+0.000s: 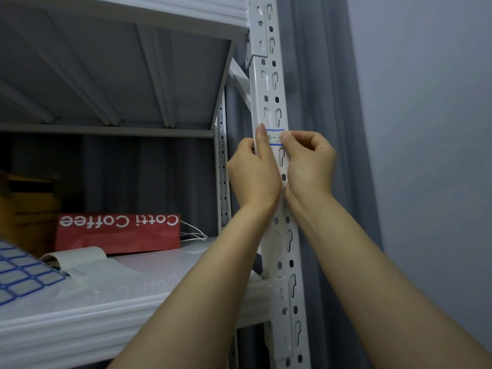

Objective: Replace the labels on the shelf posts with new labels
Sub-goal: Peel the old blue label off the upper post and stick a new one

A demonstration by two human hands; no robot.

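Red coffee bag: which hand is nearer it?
Left. The left hand is above the bag, on its side of the post; the right hand is beyond the post.

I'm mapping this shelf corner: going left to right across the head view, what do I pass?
Label sheet, red coffee bag, left hand gripping the shelf post, label, right hand, grey curtain, wall.

The white shelf post (269,83) is wearing a blue-edged white label (275,139); a red bag (117,235) is showing white lettering.
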